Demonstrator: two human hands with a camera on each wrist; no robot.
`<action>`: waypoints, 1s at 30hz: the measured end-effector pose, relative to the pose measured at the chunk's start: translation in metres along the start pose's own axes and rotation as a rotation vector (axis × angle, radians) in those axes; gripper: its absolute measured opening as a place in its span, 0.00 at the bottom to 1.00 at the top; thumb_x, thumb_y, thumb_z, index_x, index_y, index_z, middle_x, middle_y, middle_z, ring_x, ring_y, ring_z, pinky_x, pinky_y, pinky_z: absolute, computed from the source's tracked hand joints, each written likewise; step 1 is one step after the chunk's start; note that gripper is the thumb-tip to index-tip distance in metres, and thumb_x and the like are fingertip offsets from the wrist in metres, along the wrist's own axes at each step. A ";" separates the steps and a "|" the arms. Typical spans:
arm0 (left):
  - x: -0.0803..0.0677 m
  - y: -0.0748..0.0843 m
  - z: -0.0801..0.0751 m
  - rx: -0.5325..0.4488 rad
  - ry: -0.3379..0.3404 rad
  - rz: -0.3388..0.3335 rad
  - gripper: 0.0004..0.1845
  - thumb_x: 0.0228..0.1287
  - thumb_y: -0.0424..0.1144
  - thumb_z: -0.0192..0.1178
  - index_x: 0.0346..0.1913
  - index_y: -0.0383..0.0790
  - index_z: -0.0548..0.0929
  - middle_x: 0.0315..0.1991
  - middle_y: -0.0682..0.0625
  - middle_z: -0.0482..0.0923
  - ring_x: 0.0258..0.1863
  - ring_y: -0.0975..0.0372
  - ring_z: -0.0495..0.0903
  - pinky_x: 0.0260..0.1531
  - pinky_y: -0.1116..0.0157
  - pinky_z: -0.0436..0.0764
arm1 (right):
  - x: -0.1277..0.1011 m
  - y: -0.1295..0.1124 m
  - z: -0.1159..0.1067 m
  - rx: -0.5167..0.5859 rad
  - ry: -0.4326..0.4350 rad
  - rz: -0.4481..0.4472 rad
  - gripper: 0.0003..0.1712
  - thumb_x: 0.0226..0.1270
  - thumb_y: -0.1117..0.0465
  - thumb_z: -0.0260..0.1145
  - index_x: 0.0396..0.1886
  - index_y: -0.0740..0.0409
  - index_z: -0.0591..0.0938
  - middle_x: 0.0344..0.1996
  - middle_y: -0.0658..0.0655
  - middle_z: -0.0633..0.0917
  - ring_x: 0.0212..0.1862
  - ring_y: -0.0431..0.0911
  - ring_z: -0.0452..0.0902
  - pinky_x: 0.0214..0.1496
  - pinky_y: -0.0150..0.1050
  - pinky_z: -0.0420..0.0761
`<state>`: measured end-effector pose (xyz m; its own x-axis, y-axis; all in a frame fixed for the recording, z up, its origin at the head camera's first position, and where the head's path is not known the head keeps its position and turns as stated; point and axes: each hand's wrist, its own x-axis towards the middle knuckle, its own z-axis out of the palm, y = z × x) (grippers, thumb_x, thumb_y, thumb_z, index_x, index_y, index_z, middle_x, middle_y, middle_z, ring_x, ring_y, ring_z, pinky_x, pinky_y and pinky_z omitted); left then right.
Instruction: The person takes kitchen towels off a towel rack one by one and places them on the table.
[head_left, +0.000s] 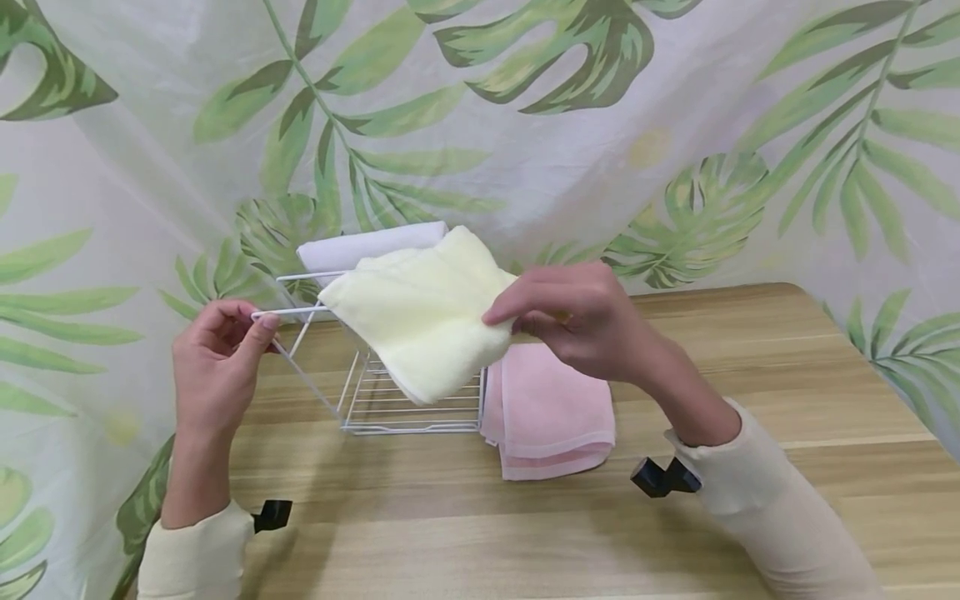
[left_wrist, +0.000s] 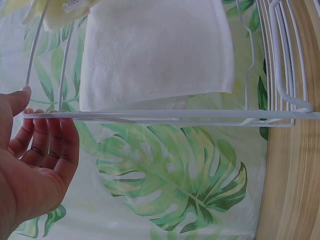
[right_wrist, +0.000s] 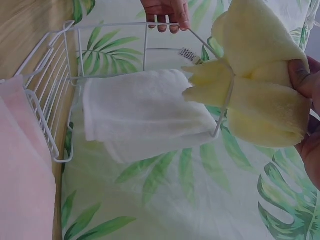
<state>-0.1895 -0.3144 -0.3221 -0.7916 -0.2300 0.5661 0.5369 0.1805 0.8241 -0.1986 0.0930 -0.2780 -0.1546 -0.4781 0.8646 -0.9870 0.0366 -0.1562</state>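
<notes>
Yellow towel (head_left: 423, 321), folded, hangs over the top edge of the white wire rack (head_left: 375, 408), pinched at its right corner in the grip of the right hand (head_left: 577, 321), thumb and fingers clamped on the cloth. Left hand (head_left: 217, 358) holds the rack's top wire at the left corner, fingers curled round it, steadying the rack on the wooden surface (head_left: 750, 375). A white towel (head_left: 367, 246) lies draped on the rack's far side, and a folded pink towel (head_left: 551, 412) rests on the surface, touching the rack's right side.

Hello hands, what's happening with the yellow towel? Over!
Left hand grips wire rack rim. Right hand pinches yellow towel above rack. White towel already inside.
</notes>
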 end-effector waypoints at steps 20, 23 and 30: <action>0.001 -0.003 0.000 -0.049 0.003 0.012 0.07 0.66 0.19 0.68 0.38 0.33 0.84 0.27 0.50 0.85 0.23 0.63 0.82 0.27 0.75 0.87 | -0.044 -0.011 -0.027 0.030 0.031 0.047 0.04 0.73 0.70 0.72 0.41 0.61 0.92 0.36 0.57 0.93 0.40 0.41 0.89 0.48 0.24 0.85; 0.001 -0.004 0.000 -0.053 0.004 0.011 0.07 0.66 0.19 0.68 0.38 0.33 0.84 0.27 0.50 0.85 0.23 0.62 0.82 0.27 0.74 0.87 | -0.049 -0.013 -0.031 0.029 0.043 0.038 0.09 0.80 0.62 0.68 0.42 0.62 0.92 0.36 0.58 0.93 0.40 0.40 0.89 0.47 0.24 0.85; 0.001 -0.005 -0.001 -0.077 -0.001 0.025 0.07 0.66 0.19 0.68 0.38 0.32 0.83 0.28 0.49 0.85 0.23 0.62 0.82 0.27 0.74 0.87 | -0.065 -0.011 -0.041 0.000 0.089 0.047 0.10 0.79 0.61 0.69 0.40 0.64 0.92 0.34 0.59 0.93 0.39 0.38 0.87 0.32 0.24 0.74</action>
<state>-0.1930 -0.3168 -0.3258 -0.7779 -0.2251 0.5867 0.5774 0.1125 0.8087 -0.1798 0.1597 -0.3133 -0.2036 -0.3962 0.8953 -0.9787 0.0571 -0.1973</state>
